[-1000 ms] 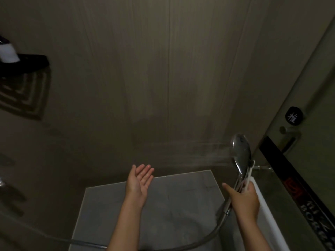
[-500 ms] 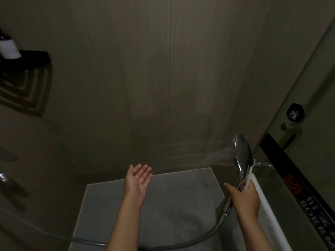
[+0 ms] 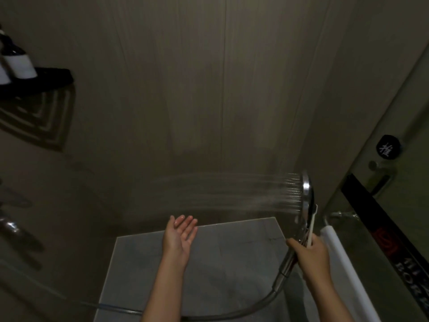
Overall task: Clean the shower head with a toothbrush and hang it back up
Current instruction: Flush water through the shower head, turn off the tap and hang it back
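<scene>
chrome shower head [image 3: 307, 196] sprays fine jets of water [image 3: 232, 194] leftward across a brown-panelled wall [image 3: 209, 89]. it stands upright at the right of the stall with its face turned left. the person's right hand [image 3: 311, 254] grips the handle below the head, fingers curled round it, and holds a white toothbrush [image 3: 312, 225] against that same handle, the pale shaft rising just beside the head's lower edge. a metal hose [image 3: 255, 310] leaves the foot of the handle and curves down and left over the grey floor tile [image 3: 232, 263]. the left hand [image 3: 181, 235] is spread flat, palm turned up toward the spray, fingertips glistening, below the jets and well apart from the head. whether the water reaches it cannot be told. just right of the gripping hand lies a long white roll [image 3: 348, 275], beside a glass door [image 3: 413, 182] crossed by a black strip with red and white lettering. a round black knob [image 3: 388, 146] sits higher on the door. a black corner shelf [image 3: 46, 82] at upper left carries a dark bottle [image 3: 21, 63] with a white label.
</scene>
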Tool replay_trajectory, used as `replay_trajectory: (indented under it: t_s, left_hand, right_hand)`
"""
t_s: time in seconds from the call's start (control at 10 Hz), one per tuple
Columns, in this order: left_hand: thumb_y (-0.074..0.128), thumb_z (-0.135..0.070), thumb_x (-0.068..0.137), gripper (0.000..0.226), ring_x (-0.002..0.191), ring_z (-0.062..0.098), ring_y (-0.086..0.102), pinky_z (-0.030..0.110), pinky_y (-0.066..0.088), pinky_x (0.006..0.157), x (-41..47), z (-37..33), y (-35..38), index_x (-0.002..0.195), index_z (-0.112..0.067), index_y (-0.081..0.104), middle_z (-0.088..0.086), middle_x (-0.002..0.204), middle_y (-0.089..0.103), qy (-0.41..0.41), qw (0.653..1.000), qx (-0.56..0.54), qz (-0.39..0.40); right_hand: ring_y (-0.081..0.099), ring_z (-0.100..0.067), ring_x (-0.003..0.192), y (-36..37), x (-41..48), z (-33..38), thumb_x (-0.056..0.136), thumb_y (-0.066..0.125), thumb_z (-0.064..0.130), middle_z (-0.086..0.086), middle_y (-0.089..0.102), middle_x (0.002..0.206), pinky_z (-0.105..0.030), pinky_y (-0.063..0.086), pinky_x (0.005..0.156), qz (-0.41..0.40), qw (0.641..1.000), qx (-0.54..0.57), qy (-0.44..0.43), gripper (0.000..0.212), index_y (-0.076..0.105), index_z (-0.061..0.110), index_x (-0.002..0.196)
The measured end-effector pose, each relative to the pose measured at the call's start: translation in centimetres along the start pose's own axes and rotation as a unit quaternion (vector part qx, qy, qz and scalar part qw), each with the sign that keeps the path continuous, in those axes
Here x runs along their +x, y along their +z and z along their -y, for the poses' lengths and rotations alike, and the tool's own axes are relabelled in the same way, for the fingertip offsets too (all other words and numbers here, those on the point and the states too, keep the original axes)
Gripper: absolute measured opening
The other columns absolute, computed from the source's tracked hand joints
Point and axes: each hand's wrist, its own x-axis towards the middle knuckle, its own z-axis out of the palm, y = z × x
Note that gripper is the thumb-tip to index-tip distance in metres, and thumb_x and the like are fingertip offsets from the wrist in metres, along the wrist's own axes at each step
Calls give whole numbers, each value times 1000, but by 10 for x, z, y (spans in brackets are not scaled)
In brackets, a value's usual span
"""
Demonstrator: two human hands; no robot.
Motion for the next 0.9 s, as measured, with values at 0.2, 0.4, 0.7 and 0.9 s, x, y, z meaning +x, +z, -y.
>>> replay_trajectory:
  t_s: [0.2, 0.4, 0.7, 0.9]
  left_hand:
    - [32, -32, 101, 32, 83, 24, 59, 41, 40, 99, 4, -3, -4, 88, -9, 51, 13, 92, 59, 4, 1000, -5, -8]
    - [33, -31, 101, 32, 84, 24, 58, 41, 39, 100, 8, -4, -7, 88, -9, 51, 14, 93, 59, 8, 1000, -13, -10]
    - [33, -31, 101, 32, 97, 30, 57, 40, 40, 98, 12, -9, -9, 87, -9, 51, 14, 96, 59, 19, 999, -18, -26]
    - [34, -31, 101, 31, 87, 26, 60, 41, 39, 101, 15, -16, -12, 90, -8, 52, 14, 95, 59, 37, 998, -31, -38]
  right_hand:
    - [63, -29, 71, 6, 8, -2, 76, 70, 5, -15, 66, 77, -44, 53, 69, 37, 999, 12, 8, 10, 63, 8, 83]
    - [65, -30, 75, 11, 12, -3, 76, 72, 7, -14, 66, 78, -47, 56, 74, 39, 999, 16, 6, 14, 62, 13, 83]
    - [58, -25, 66, 19, 17, 10, 75, 73, 2, -15, 63, 72, -29, 45, 58, 71, 996, 44, -41, 14, 60, 6, 78]
    - [54, -21, 60, 35, 31, 11, 74, 75, 1, -14, 62, 68, -22, 45, 49, 95, 994, 36, -51, 16, 60, 6, 75]
